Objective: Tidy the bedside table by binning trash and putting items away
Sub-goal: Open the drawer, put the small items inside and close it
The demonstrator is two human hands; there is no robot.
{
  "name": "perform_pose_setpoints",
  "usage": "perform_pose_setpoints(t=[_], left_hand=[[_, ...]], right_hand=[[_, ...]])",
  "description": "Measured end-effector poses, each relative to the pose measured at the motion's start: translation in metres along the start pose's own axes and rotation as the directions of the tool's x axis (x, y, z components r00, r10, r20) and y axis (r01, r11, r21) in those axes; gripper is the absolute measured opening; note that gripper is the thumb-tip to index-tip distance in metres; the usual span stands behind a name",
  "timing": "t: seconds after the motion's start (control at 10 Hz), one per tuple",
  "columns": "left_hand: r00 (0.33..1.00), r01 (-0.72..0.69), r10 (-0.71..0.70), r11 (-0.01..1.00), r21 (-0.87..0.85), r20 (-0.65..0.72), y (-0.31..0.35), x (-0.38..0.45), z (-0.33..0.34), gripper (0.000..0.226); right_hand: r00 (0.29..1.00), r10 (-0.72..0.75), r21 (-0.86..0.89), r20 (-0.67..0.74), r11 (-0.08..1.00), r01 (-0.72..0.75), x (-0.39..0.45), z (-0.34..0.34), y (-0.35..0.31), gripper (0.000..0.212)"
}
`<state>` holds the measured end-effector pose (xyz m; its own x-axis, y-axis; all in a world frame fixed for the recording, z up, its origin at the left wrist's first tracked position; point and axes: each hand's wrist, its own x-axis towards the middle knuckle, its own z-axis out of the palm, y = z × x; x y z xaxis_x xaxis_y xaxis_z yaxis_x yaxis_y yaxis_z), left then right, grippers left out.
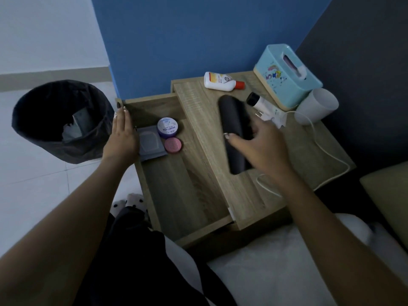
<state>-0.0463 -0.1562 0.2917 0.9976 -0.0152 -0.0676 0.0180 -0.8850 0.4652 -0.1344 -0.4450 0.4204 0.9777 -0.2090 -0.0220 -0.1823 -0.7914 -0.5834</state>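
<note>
A long black case (233, 124) hangs just above the wooden bedside table (276, 173); my right hand (260, 142) grips its middle. My left hand (123, 133) rests with straight fingers on the front edge of the pulled-out drawer (176, 191). Inside the drawer lie a purple-lidded jar (167, 127), a small pink tin (173, 145) and a grey sachet (150, 143). On the tabletop are a white lotion bottle with a red cap (220, 81), a white tube with a black cap (259, 103) and a white cup (316, 106) on its side.
A black-lined bin (59, 120) with some trash inside stands on the floor left of the drawer. A teal tissue box (287, 74) sits at the table's back right. A white charger cable (326, 149) loops across the tabletop. White bedding (287, 261) lies below the table.
</note>
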Motion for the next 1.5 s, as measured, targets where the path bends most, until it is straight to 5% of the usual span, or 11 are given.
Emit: perform_pose_setpoints(t=[0.4,0.5,0.8,1.1,1.5], left_hand=[[0.998,-0.048,0.047,0.998,-0.027,-0.035,-0.003,0.004,0.004,0.056],[0.998,-0.045,0.044,0.999,-0.026,-0.042,-0.004,0.004,0.005,0.056],[0.997,-0.051,0.050,0.998,-0.029,-0.055,-0.005,0.004,0.006,0.056],[0.997,-0.037,0.035,0.999,-0.031,-0.063,-0.005,0.004,0.006,0.055],[0.997,-0.046,0.044,0.999,-0.022,-0.058,-0.008,0.003,0.007,0.057]], right_hand=[[0.922,0.103,-0.092,0.374,0.993,-0.074,-0.046,0.159,-0.055,0.061],[0.915,0.158,-0.158,0.372,0.982,-0.105,-0.041,0.183,-0.050,0.067],[0.927,0.142,-0.163,0.346,0.983,-0.090,-0.031,0.222,-0.039,0.039],[0.926,0.108,-0.163,0.361,0.985,-0.052,-0.041,0.238,-0.033,0.060],[0.902,0.115,-0.196,0.416,0.980,-0.035,-0.039,0.241,-0.038,0.053]])
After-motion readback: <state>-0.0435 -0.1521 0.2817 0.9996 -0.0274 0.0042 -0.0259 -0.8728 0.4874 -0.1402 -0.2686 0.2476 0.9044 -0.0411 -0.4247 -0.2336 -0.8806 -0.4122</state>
